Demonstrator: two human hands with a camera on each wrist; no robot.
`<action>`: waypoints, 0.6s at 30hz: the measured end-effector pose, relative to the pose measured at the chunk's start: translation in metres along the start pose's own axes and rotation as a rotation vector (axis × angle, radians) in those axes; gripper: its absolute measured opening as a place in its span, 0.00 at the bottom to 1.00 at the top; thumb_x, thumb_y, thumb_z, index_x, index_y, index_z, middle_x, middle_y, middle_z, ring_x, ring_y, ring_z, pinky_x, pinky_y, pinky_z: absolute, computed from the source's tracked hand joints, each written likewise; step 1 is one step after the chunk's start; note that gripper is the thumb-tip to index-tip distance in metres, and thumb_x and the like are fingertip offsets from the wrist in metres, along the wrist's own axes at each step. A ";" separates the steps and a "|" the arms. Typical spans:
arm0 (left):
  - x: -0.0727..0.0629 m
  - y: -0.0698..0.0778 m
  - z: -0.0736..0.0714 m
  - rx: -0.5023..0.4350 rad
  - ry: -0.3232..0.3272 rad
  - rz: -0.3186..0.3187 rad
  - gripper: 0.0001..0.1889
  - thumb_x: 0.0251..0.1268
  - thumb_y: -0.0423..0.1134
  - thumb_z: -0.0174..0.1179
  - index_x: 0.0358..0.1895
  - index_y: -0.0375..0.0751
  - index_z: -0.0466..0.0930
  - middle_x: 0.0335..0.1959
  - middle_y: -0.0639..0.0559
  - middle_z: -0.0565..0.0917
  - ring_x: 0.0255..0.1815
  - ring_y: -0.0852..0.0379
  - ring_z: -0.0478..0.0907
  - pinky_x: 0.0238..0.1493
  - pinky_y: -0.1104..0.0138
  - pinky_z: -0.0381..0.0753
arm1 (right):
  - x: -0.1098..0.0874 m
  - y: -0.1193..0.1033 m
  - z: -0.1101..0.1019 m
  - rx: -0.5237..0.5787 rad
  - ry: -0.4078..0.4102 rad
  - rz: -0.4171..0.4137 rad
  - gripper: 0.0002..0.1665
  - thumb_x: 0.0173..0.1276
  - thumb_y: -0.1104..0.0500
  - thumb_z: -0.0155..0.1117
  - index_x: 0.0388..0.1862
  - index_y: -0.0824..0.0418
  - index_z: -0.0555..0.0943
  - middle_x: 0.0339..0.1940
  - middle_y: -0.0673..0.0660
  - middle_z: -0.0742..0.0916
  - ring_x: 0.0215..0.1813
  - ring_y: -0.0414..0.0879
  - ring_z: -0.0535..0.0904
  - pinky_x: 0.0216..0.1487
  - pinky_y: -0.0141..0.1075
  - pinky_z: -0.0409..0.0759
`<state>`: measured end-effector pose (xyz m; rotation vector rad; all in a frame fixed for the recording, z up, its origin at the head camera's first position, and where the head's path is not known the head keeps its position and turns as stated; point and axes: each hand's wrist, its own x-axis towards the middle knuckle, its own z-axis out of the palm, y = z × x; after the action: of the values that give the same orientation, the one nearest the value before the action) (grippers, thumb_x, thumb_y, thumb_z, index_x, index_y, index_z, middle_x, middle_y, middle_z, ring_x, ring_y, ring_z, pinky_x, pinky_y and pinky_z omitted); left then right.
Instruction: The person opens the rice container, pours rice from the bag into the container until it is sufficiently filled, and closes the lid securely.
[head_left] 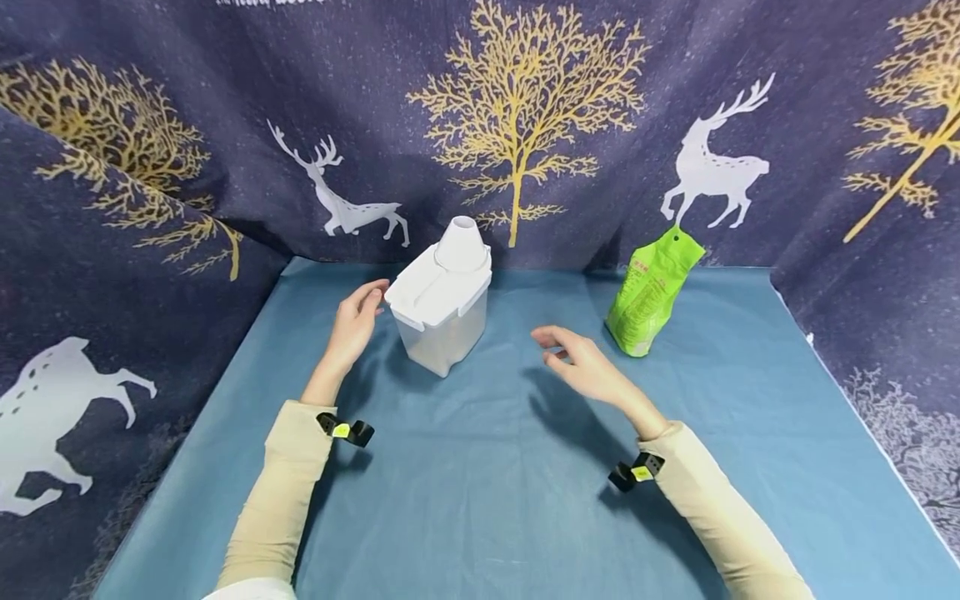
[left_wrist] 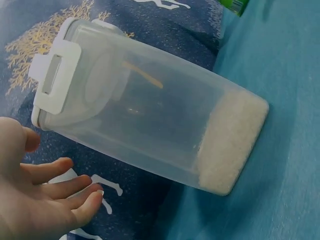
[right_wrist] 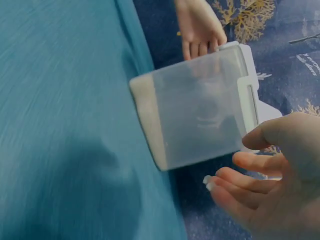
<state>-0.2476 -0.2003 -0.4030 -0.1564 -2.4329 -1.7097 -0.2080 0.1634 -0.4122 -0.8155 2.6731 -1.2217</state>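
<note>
A clear plastic storage container (head_left: pixel 442 333) with a white clip-on lid (head_left: pixel 438 287) stands upright at the back of the table. On the lid sits a white cone-shaped cup (head_left: pixel 462 244). Whitish grain, like rice, fills the container's bottom (left_wrist: pixel 232 142). My left hand (head_left: pixel 356 321) is beside the lid's left edge, fingers relaxed; in the left wrist view a gap shows between hand and container. To the container's right, my right hand (head_left: pixel 588 362) hovers above the table with loosely bent fingers, holding nothing. A bright green bag (head_left: pixel 651 292) stands further right, behind that hand.
Blue cloth covers the table (head_left: pixel 480 500). Dark blue fabric printed with deer and golden trees (head_left: pixel 360 100) hangs along the back and both sides, close behind the container and bag.
</note>
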 end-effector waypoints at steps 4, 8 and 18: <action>0.006 0.002 0.003 -0.098 -0.058 -0.041 0.24 0.79 0.42 0.38 0.70 0.33 0.64 0.68 0.35 0.69 0.69 0.43 0.67 0.69 0.49 0.65 | 0.008 -0.004 0.004 0.039 -0.065 0.030 0.25 0.73 0.62 0.51 0.69 0.61 0.67 0.66 0.63 0.76 0.65 0.58 0.75 0.61 0.50 0.75; 0.010 0.001 0.004 -0.171 -0.108 -0.101 0.25 0.79 0.43 0.37 0.72 0.34 0.60 0.72 0.38 0.65 0.73 0.45 0.63 0.73 0.53 0.61 | 0.017 -0.008 0.011 0.076 -0.103 0.045 0.30 0.77 0.56 0.49 0.75 0.58 0.58 0.70 0.64 0.71 0.70 0.59 0.69 0.64 0.53 0.72; 0.021 0.002 0.007 -0.382 -0.152 -0.102 0.26 0.79 0.40 0.35 0.73 0.29 0.56 0.73 0.35 0.61 0.67 0.59 0.67 0.73 0.61 0.61 | 0.045 -0.023 0.018 0.179 -0.118 0.100 0.37 0.78 0.46 0.43 0.79 0.52 0.45 0.75 0.65 0.64 0.75 0.57 0.61 0.70 0.55 0.64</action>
<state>-0.2679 -0.1930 -0.3994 -0.2188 -2.2167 -2.2724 -0.2310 0.1162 -0.4014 -0.6956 2.4380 -1.3219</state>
